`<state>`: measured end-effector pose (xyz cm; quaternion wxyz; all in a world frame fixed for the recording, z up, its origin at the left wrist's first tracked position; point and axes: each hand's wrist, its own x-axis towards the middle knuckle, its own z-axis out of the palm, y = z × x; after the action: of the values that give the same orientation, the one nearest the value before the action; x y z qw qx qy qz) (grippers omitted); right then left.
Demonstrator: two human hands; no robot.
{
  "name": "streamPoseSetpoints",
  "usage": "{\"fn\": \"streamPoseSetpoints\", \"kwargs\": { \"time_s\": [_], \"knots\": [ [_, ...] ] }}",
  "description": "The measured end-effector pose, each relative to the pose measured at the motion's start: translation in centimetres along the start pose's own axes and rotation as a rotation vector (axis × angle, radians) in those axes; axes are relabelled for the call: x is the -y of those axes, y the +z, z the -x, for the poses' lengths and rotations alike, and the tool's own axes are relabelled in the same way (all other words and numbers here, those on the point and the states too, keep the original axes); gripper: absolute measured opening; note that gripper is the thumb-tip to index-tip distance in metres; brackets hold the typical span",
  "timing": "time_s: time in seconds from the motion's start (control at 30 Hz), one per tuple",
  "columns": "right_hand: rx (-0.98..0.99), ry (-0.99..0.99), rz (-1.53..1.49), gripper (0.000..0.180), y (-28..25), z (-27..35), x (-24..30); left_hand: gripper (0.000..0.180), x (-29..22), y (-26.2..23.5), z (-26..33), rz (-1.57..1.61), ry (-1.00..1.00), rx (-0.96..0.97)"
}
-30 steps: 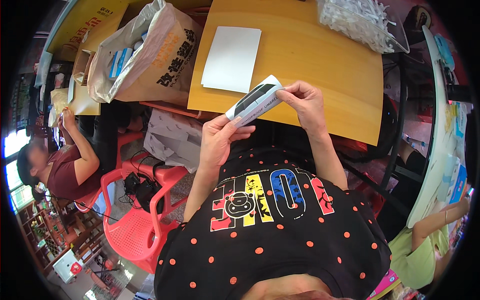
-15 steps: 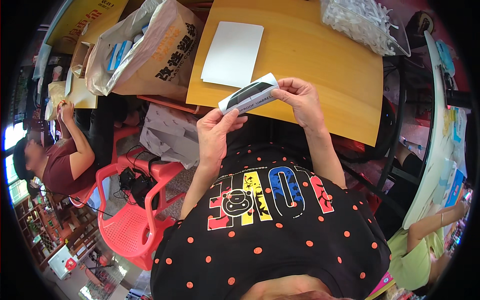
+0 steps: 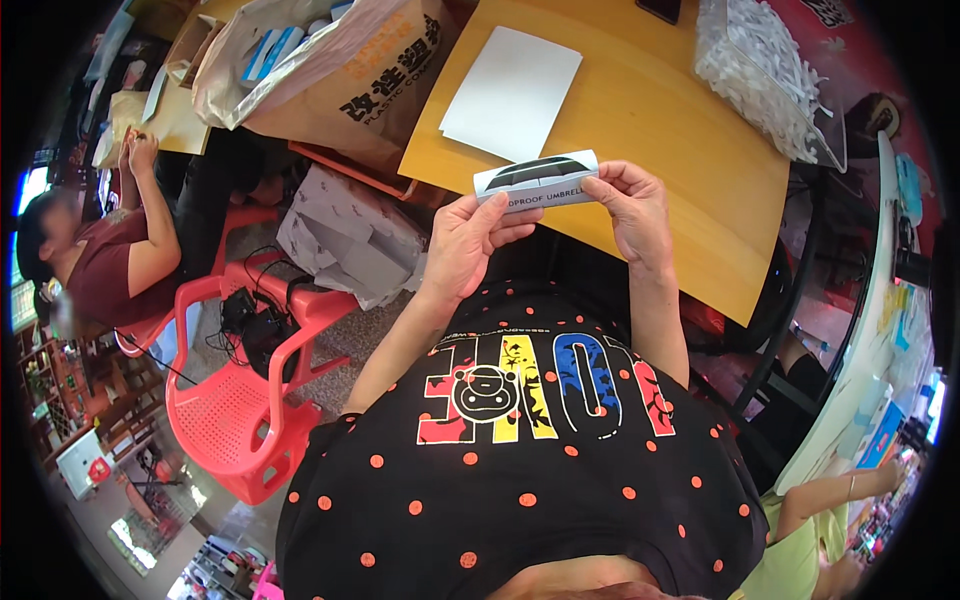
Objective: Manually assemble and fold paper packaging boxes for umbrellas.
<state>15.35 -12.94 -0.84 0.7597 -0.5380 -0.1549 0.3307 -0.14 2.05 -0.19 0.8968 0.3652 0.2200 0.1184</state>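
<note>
A curved, glossy printed paper sleeve (image 3: 540, 180) with a dark umbrella picture is held level across both hands, just off the near edge of the yellow table (image 3: 700, 225). Its left end is pinched between the thumb and fingers of my left hand (image 3: 472, 243). My right hand (image 3: 637, 212) grips the other end, thumb on the front face and fingers behind. What lies behind the sleeve is hidden. Beyond it on the tabletop is a small stack of white sheets (image 3: 515, 90), slightly fanned.
A large woven sack (image 3: 330, 85) with blue-and-white packs stands left of the table. A clear bin of white strips (image 3: 755, 75) sits far right. Black cables (image 3: 262, 335) lie on a red plastic chair (image 3: 225, 415). One person (image 3: 115, 245) sits left, another (image 3: 815, 530) at lower right.
The view has swung, shifting the table and sack right and up in the picture. Both hands still grip the sleeve, which now appears more level and shows its printed face more squarely.
</note>
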Motion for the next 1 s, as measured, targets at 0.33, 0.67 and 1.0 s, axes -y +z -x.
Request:
{"fn": "streamPoseSetpoints", "kwargs": {
  "time_s": [0.33, 0.67, 1.0],
  "knots": [
    [0.058, 0.185, -0.036, 0.016, 0.7, 0.1, -0.3, 0.031, 0.1, -0.5, 0.0, -0.209, 0.215, -0.119],
    [0.029, 0.223, -0.097, 0.017, 3.5, 0.8, -1.1, 0.032, 0.3, -0.6, 0.1, -0.243, 0.195, -0.107],
    [-0.021, 0.143, -0.146, 0.018, 3.1, 1.1, -2.1, 0.026, 0.1, -0.8, -0.2, -0.192, 0.113, -0.019]
  ]
}}
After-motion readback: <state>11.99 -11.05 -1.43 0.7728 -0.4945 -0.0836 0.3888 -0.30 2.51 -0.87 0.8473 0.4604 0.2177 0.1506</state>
